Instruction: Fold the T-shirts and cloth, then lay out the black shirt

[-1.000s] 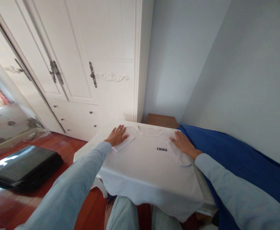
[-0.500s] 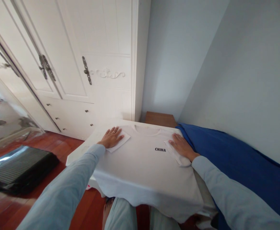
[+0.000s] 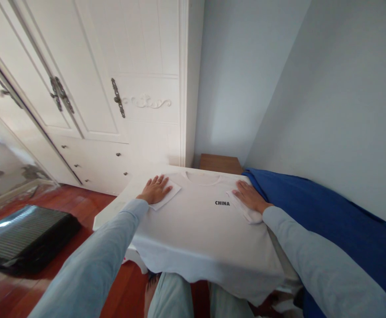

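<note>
Flattening seems the step: left hand [image 3: 155, 189] and right hand [image 3: 249, 195] rest loosely spread fingers atop folded sleeves [image 3: 254, 217] of the white T-shirt [image 3: 199, 225]; next likely calls for gentle lifting

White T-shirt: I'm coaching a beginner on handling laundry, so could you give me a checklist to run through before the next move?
1. Left hand flat on one sleeve: ok.
2. Right hand on the other sleeve: ok.
3. "CHINA" print facing up and uncovered: ok.
4. White T-shirt wholly on the table: not ok, its lower part hangs over the near edge.
5. Underside free of creases: cannot tell, it is hidden.
</note>
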A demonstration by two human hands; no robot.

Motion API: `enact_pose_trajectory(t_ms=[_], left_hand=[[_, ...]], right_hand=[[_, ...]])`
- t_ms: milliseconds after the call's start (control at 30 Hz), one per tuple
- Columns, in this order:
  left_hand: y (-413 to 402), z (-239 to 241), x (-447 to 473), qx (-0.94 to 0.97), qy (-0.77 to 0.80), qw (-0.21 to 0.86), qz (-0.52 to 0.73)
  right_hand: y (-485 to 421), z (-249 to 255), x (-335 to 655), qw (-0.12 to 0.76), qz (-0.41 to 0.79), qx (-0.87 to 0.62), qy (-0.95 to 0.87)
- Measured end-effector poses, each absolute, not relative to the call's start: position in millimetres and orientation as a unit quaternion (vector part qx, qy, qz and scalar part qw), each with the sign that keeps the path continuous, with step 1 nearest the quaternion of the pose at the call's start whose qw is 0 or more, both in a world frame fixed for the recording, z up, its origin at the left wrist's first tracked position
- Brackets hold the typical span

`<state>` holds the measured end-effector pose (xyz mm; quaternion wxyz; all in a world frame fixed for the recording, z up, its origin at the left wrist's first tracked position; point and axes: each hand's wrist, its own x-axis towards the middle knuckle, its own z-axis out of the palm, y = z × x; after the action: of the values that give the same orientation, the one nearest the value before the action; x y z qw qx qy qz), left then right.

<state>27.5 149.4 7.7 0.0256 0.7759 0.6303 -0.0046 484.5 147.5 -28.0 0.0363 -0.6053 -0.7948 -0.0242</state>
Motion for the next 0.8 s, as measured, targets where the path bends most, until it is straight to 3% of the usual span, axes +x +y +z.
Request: enact_pose_trajectory(t_ms=[333,533,700,800], left_hand=[[150.6,4.9,27.7,0.774,0.631,0.039,0.018],[144.6,5.3,25.0,0.737,0.664,0.1,0.082],[119.4,13.6,22.1,0.648,0.718,0.129,0.217],[72.5,8.0,27.3,0.567,0.719,0.073,0.395]], right_hand=[[150.3,-29.3,485.3,0.027,-0.02,-0.608,-0.793],[141.8,-13.1,472.3,0.014,-0.033,-0.615,-0.787],[108.9,1.7,445.0,0.124,-0.049,-0.591,-0.796],[60.9,8.5,425.1,0.234,0.014,-0.527,-0.817]])
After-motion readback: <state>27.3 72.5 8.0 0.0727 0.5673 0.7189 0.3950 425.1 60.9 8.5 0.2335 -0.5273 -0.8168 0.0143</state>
